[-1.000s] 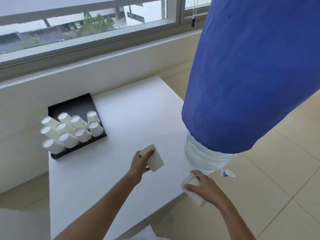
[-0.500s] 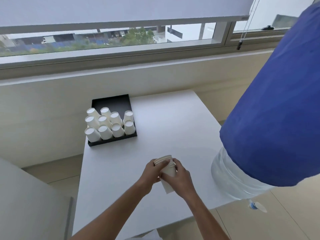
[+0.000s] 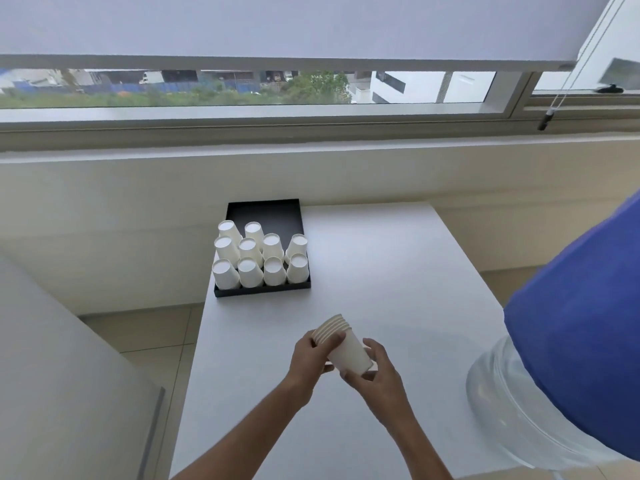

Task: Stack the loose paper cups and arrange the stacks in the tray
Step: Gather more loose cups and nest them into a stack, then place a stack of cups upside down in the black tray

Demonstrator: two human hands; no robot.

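Both hands, L & R, grip tapered white paper cup stack, tilted above smooth table.

Soft, bright daylight from the window, faint shadows, wide-angle bending at edges, slight blur throughout

You are gripping a tilted stack of paper cups with both your left hand and right hand above the white table's near edge, while upturned cup stacks are filling the near half of the black tray at its far left corner.
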